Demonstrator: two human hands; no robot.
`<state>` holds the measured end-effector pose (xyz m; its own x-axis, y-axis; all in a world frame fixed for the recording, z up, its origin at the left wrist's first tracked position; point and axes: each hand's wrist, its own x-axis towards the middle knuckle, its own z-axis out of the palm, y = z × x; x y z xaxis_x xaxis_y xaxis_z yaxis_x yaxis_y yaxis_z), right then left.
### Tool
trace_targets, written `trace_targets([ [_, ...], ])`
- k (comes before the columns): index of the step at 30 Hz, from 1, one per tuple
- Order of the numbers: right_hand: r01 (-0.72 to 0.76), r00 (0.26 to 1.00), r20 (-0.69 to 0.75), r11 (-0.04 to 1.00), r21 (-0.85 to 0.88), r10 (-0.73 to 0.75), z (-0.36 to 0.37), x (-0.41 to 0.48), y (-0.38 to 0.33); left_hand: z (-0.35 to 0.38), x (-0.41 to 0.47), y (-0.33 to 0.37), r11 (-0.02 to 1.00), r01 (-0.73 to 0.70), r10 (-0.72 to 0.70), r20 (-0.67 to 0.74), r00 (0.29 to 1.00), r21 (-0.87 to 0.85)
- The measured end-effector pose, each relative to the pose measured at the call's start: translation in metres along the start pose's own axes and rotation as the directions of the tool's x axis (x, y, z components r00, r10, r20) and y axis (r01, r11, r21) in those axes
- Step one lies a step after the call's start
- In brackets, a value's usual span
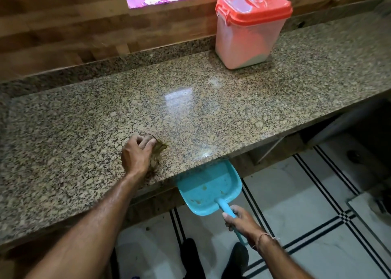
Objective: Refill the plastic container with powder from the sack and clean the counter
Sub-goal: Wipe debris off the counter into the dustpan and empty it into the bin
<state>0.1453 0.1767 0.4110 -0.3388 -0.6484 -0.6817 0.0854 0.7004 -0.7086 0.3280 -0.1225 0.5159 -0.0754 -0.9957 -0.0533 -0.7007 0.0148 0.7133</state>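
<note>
My left hand presses a crumpled brownish cloth onto the speckled granite counter, close to the front edge. My right hand grips the handle of a turquoise dustpan, held just under the counter's front edge, to the right of the cloth. A few brown specks lie in the pan. The plastic container, translucent with a red lid shut on it and pale powder inside, stands at the back right of the counter. No sack is in view.
A wooden panelled wall rises behind the counter. Below the counter is a white tiled floor with black lines. My dark shoes stand on the floor.
</note>
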Motion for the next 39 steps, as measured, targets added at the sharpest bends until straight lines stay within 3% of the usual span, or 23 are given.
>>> trace_targets([
  [5, -0.02, 1.0, -0.005, 1.0, -0.022, 0.02, -0.004, -0.002, 0.007, 0.024, -0.015, -0.017, 0.998, 0.05, -0.039, 0.337, 0.941, -0.024],
  [7, -0.024, 1.0, -0.012, 0.999, -0.025, 0.024, -0.005, -0.003, 0.009, 0.033, -0.021, -0.023, 0.998, 0.033, -0.048, 0.376, 0.926, 0.047],
  [12, -0.035, 0.999, -0.012, 0.999, -0.034, 0.034, -0.011, 0.0, 0.011, 0.043, -0.015, -0.026, 0.983, -0.004, -0.058, 0.337, 0.94, 0.182],
  [16, -0.036, 0.999, -0.02, 0.999, -0.013, 0.036, -0.015, 0.006, 0.009, 0.031, 0.013, -0.034, 0.976, 0.116, -0.136, 0.105, 0.985, 0.182],
  [18, -0.053, 0.998, -0.023, 0.998, 0.013, 0.054, -0.018, 0.01, 0.009, 0.03, 0.021, -0.036, 0.961, 0.149, -0.166, 0.057, 0.984, 0.231],
  [25, -0.101, 0.994, -0.033, 0.993, 0.059, 0.103, -0.026, 0.026, 0.004, 0.101, -0.02, 0.011, 0.959, 0.001, -0.057, 0.19, 0.98, 0.283],
  [29, -0.093, 0.995, -0.034, 0.993, 0.067, 0.095, -0.034, 0.03, 0.001, 0.146, -0.03, 0.044, 0.978, -0.094, 0.034, 0.307, 0.951, 0.185],
  [32, -0.083, 0.996, -0.032, 0.994, 0.073, 0.086, -0.044, 0.027, 0.005, 0.153, -0.024, 0.066, 0.998, -0.051, 0.031, 0.366, 0.93, 0.044],
  [35, -0.075, 0.996, -0.039, 0.993, 0.09, 0.079, -0.06, 0.023, 0.008, 0.123, -0.002, 0.052, 0.995, 0.054, -0.07, 0.203, 0.977, 0.079],
  [39, -0.076, 0.997, -0.024, 0.988, 0.132, 0.08, -0.083, 0.028, 0.011, 0.09, 0.008, 0.006, 0.924, 0.173, -0.196, 0.034, 0.98, 0.34],
])
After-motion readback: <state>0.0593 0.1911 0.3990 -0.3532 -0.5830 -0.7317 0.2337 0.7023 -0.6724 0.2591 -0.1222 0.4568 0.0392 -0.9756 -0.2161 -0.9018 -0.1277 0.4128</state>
